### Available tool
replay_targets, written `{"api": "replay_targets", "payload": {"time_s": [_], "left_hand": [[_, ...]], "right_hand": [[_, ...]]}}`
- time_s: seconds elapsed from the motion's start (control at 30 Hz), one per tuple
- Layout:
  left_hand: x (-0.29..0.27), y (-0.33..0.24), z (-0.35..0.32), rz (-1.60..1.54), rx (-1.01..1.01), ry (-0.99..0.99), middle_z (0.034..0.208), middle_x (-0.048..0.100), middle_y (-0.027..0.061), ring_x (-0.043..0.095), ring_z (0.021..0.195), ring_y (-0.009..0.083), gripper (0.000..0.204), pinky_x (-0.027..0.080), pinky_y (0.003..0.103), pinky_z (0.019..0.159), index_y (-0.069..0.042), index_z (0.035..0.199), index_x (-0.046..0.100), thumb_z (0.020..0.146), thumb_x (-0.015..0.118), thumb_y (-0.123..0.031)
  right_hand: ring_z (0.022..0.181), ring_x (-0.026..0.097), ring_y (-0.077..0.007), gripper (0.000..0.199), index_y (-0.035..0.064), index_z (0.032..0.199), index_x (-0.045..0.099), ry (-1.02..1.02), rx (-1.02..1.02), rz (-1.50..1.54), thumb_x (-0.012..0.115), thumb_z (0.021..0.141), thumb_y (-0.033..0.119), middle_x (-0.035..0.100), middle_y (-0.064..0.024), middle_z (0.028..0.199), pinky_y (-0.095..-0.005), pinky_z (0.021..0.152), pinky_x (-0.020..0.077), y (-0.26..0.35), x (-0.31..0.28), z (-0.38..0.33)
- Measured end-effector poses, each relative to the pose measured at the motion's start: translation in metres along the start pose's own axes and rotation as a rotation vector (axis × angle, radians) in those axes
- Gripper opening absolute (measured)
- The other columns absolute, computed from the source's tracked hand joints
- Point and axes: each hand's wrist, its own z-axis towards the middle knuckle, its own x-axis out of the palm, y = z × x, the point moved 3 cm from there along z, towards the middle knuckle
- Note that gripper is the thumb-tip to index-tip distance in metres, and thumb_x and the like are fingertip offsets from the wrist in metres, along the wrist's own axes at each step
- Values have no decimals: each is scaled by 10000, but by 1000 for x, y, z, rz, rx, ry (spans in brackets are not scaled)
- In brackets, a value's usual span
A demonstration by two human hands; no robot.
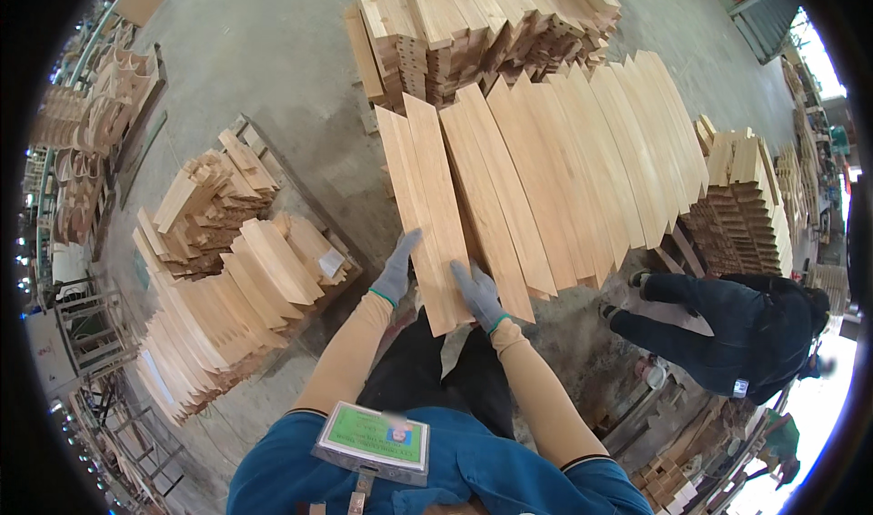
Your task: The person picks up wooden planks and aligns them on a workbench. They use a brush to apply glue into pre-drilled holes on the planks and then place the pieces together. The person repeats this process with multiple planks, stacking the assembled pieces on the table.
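Observation:
Two pale wooden boards [427, 207] with slanted ends lie side by side, between my hands, at the left end of a stack. My left hand [396, 269], in a grey glove with a green cuff, presses against their left edge near the lower end; its fingers lie along that edge. On the opposite edge, my right hand [478, 295] in a matching glove grips the boards, partly hidden by them. A dark gap separates these boards from the overlapping row of similar boards [564, 169] fanning out to the right.
Beyond stands another tall stack of boards [455, 10]. A pallet [341, 242] at left carries more wooden pieces [241, 283]. At right, a person in dark clothes [727, 328] bends near another wood stack [741, 206]. Curved wooden parts [123, 92] sit at far left.

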Motion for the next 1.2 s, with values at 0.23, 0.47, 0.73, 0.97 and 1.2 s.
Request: {"api": "replay_targets", "payload": {"time_s": [0.23, 0.47, 0.73, 0.97, 1.2], "left_hand": [[30, -24, -60, -200, -55, 72, 1196, 591, 154, 596, 1064, 289, 670, 481, 410, 950, -51, 1326, 459, 854, 582, -511], [28, -13, -91, -298, -99, 110, 1222, 571, 215, 576, 1095, 349, 703, 463, 452, 974, -16, 1342, 434, 844, 553, -498], [51, -37, -152, -216, 52, 187, 1241, 532, 232, 557, 1112, 375, 746, 486, 466, 948, 11, 1373, 359, 813, 568, -436], [104, -47, -189, -170, 244, 440, 1250, 525, 214, 544, 1135, 356, 713, 461, 455, 984, 35, 1358, 361, 783, 587, -321], [193, 31, -213, 243, 178, 688, 1210, 559, 182, 567, 1111, 330, 606, 480, 448, 950, 39, 1296, 449, 766, 648, -177]], "right_hand": [[1245, 458, -377, 796, -18, 1362, 419, 133, -25, -72, 593, 827, 544, 484, -269, 1317, -399, 1021, 376, 24, -9, -30], [1285, 432, -349, 987, -61, 1408, 329, 42, -158, 148, 706, 707, 524, 443, -268, 1370, -371, 1074, 325, 13, 1, -62], [1182, 514, -360, 899, 89, 1428, 368, 43, -146, -50, 683, 733, 564, 504, -228, 1316, -383, 1003, 391, 97, -41, -133], [1174, 440, -444, 865, 149, 1420, 385, -261, -531, -296, 697, 721, 550, 406, -269, 1318, -469, 1012, 356, 127, -116, -211], [1226, 387, -477, 796, 175, 1412, 381, -443, -781, -487, 698, 738, 457, 332, -307, 1377, -511, 1025, 326, 60, -244, -357]]}}
